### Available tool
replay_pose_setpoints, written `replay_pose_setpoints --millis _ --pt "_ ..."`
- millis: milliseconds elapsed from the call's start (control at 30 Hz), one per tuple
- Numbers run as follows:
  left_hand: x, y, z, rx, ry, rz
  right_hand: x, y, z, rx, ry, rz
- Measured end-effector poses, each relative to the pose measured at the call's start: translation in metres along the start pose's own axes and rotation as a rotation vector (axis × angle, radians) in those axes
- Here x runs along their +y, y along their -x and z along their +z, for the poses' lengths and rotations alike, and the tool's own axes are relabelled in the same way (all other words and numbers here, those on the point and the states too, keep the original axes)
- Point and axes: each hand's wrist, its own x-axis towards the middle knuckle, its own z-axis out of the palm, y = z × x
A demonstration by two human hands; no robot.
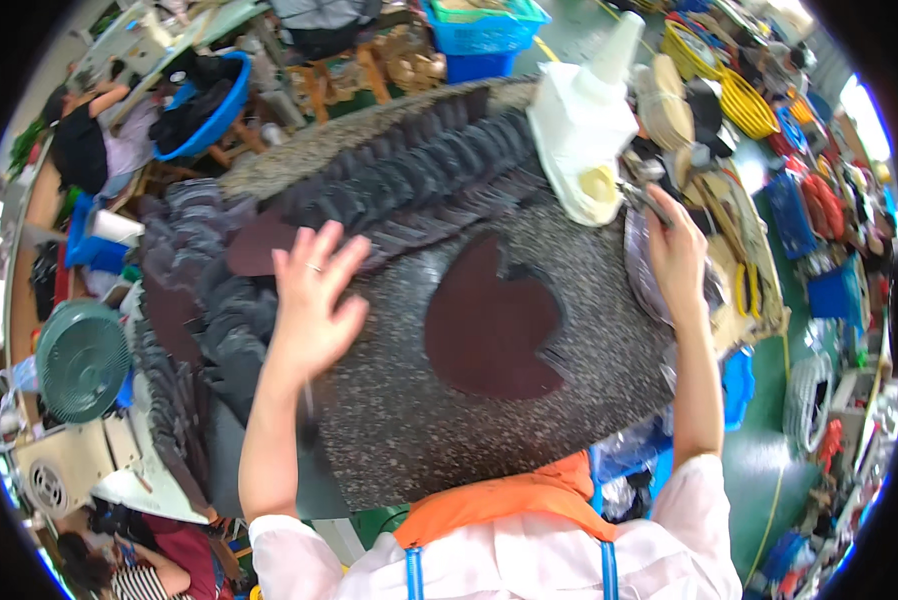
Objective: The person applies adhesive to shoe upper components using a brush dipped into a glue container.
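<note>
A flat dark maroon cut piece, like leather, with notched edges, lies on the speckled stone tabletop in front of me. My left hand is open, fingers spread, above the near edge of overlapping dark pieces at the left. A single maroon piece lies just beyond its fingertips. My right hand is closed on the dark handle of a slim tool, perhaps a brush. The tool's front end is at the cut opening of a white plastic bottle; its tip cannot be made out.
More overlapping dark pieces cover the table's left side. Yellow-handled scissors and bundled tan pieces lie at the right. A green fan stands at the left. Other people sit at the far left and lower left.
</note>
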Motion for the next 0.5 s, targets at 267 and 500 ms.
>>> replay_pose_setpoints --millis 267,500 --pt "0.087 0.022 0.087 -0.235 0.195 0.466 -0.065 0.023 -0.022 -0.825 -0.521 0.163" --pt "0.083 0.018 0.094 -0.23 0.309 0.414 -0.06 0.055 -0.014 -0.688 -0.29 -0.641"
